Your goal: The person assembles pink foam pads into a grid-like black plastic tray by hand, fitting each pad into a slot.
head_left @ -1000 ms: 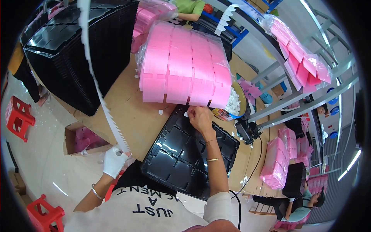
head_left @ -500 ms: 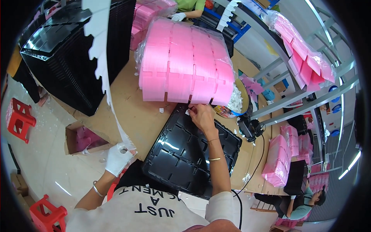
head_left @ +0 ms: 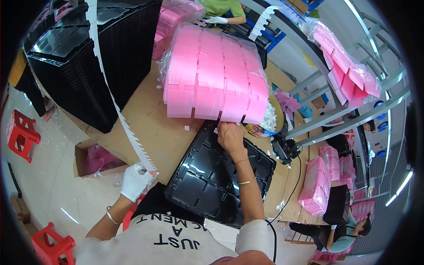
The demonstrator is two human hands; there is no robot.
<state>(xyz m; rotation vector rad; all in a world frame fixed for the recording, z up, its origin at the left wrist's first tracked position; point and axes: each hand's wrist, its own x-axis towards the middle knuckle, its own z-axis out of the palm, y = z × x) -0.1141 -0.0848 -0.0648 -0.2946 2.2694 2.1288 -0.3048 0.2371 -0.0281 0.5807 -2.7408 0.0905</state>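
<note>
My left hand [head_left: 136,182], in a white glove, pinches the lower end of a long white strip [head_left: 143,157] with a toothed edge. The strip rises away from it in front of a tall stack of black trays. A black plastic tray [head_left: 201,179] with moulded compartments lies tilted on the cardboard-covered table in front of me. At its far edge my bare right hand [head_left: 230,136] has its fingers pressed together. A small white piece [head_left: 216,130] shows beside the fingertips; whether they hold anything is hidden. Just beyond is a thick bundle of pink slotted sheets [head_left: 216,75], partly wrapped in clear film.
The black tray stack [head_left: 119,66] stands at the far left. A tub [head_left: 277,110] of white scraps and a black device [head_left: 285,149] with a cable sit right of the pink bundle. An open cardboard box [head_left: 80,161] is left. Across the table, another person's gloved hand [head_left: 216,20] shows.
The white strip has swung left and turned more edge-on. My right hand has shifted slightly, its fingers more bunched at the tray edge. The other person's gloved hand moved right.
</note>
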